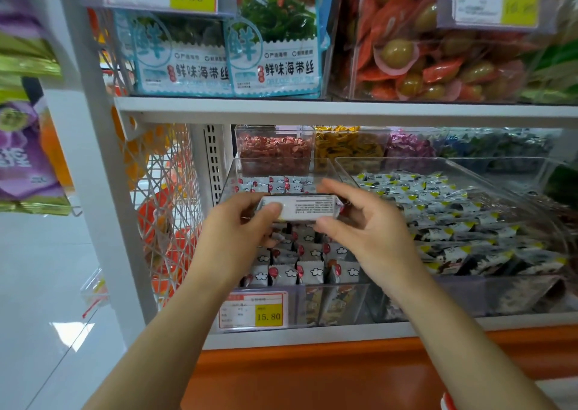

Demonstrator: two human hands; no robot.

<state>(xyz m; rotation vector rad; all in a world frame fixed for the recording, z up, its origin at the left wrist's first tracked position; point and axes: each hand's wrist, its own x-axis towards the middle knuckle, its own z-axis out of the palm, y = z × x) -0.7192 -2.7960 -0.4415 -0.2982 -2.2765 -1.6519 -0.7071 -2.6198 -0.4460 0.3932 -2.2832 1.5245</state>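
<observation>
A small white snack packet (302, 207) with fine print on its back is held level above a clear plastic bin (233, 172) on the lower shelf. My left hand (237, 234) pinches its left end between thumb and fingers. My right hand (364, 225) grips its right end, thumb underneath and fingers over the top. The bin below holds several similar white packets with red and cloud marks (309, 272), standing in rows.
A second clear bin (531, 172) to the right holds several grey and yellow packets. A yellow price tag reading 15.80 (253, 311) hangs on the bin front. The upper shelf (312, 109) carries seaweed bags (275, 62) and a bin of red and green snacks (438, 65). A white wire rack (162, 209) stands at left.
</observation>
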